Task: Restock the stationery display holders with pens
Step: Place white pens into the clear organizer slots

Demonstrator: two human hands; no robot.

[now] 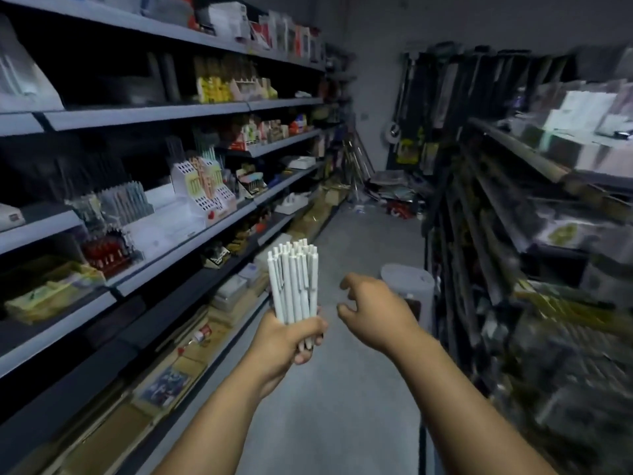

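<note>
Stocked shelves (185, 231) line the aisle, with a white bin (407, 282) on the floor ahead. Left hand (291, 337) grips the pen bundle (294, 279) mid-aisle, upright (clip ends up). Right hand (370, 310) is beside it, loosely curled, holding nothing.

Both bare forearms reach forward from the lower edge. The left hand (286, 339) is raised, its fingers (303, 357) curled tight round a bundle of pens (294, 279) held upright. The right hand (371, 310) hangs just beside it, palm down and wrist bent, its fingers loosely curled and holding nothing.
</note>
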